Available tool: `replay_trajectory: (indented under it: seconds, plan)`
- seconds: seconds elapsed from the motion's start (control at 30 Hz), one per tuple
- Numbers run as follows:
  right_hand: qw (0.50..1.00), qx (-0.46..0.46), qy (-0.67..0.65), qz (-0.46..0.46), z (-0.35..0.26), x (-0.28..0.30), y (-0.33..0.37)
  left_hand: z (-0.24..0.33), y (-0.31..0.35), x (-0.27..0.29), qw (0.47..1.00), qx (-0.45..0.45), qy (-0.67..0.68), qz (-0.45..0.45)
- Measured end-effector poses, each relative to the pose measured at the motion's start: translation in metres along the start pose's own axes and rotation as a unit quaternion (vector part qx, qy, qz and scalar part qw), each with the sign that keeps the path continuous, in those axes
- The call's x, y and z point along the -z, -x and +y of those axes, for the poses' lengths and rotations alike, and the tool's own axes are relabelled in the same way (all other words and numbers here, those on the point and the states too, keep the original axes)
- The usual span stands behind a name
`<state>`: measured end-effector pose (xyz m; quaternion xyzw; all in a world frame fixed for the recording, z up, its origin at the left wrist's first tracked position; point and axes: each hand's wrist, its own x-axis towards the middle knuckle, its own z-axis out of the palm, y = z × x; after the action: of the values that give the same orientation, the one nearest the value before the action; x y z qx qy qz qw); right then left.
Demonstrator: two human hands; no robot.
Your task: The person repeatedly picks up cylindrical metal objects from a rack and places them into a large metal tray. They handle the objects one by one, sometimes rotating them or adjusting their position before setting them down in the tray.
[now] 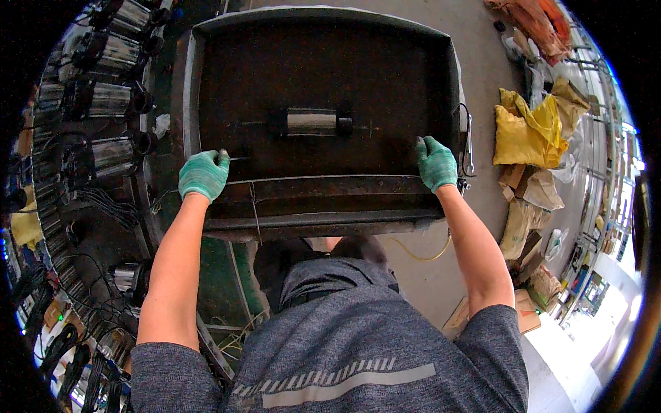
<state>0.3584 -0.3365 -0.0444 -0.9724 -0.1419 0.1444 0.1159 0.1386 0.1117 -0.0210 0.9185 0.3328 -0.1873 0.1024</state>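
A wide dark tray with raised metal walls (191, 103) lies in front of me. Near its middle is a metal cylinder with black ends (311, 122), with a thin line showing beyond each end. My left hand (204, 175), in a green knitted glove, is closed at the tray's left side. A short thin piece shows beside its fingertips, but I cannot make out what it is. My right hand (437, 165), gloved alike, is closed at the right side; what its fingers grip, if anything, is hidden. Both hands are apart from the cylinder.
On the left, several similar metal cylinders with black ends (110, 100) stand in a row beside bundled black cables (107, 206). At right lie yellow sacks (527, 131) and cardboard (527, 313). A black cable and metal fitting (469, 148) hang on the tray's right wall.
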Motion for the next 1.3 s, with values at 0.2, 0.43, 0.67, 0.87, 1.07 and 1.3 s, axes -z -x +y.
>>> replay_trajectory:
  seconds: [0.2,0.43,0.67,0.87,1.07,1.3]
  plan:
    - [1.000,0.001,0.013,0.004,0.003,-0.002,-0.001,0.000,-0.001,0.000,1.000,0.000,-0.003,-0.011]
    - [1.000,-0.002,-0.003,0.010,0.003,-0.001,0.000,-0.001,-0.001,-0.002,1.000,-0.003,0.011,0.000]
    - [1.000,0.003,-0.015,0.010,0.003,-0.002,-0.001,-0.004,-0.003,-0.007,1.000,-0.008,0.000,0.018]
    - [1.000,-0.005,-0.007,0.005,0.003,-0.002,-0.001,-0.003,-0.003,-0.005,1.000,-0.004,-0.002,0.001]
    - [1.000,-0.011,-0.001,-0.004,0.000,0.001,-0.001,-0.001,-0.002,-0.002,1.000,0.003,0.001,-0.008]
    - [1.000,0.000,-0.002,0.014,0.001,0.000,0.000,-0.002,-0.002,-0.003,1.000,0.002,0.001,0.000]
